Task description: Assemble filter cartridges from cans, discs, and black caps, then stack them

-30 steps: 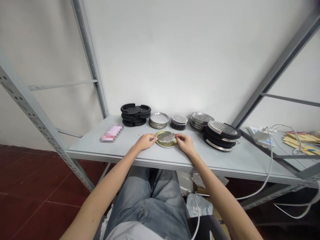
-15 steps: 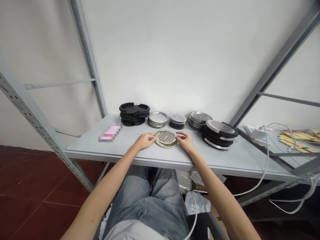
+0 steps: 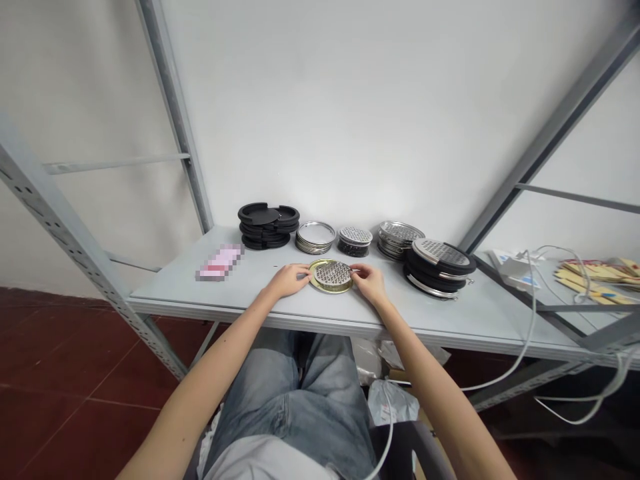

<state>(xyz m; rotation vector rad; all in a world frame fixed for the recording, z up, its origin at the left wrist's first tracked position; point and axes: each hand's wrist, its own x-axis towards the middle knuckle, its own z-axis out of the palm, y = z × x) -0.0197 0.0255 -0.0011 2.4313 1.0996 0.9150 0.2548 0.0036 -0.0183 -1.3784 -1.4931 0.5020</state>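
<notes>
Grater disc (image 3: 333, 272) lies over gold dish (image 3: 331, 289), seating unclear. Left hand (image 3: 289, 281) at dish rim, right hand (image 3: 370, 283) at disc edge; can't tell if pinching. Pink item (image 3: 221, 261) pixelated. Grey table (image 3: 170, 287), white wall (image 3: 320, 113).

Soft light washes the pale wall (image 3: 340, 107) — deep shadow beneath the table (image 3: 170, 283) — and blocky pixels smother that pink object (image 3: 220, 263)!

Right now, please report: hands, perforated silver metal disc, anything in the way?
Left hand at round golden metal piece. Right hand at disc, right edge. Disc lying over golden piece. No obstruction seen.
</notes>
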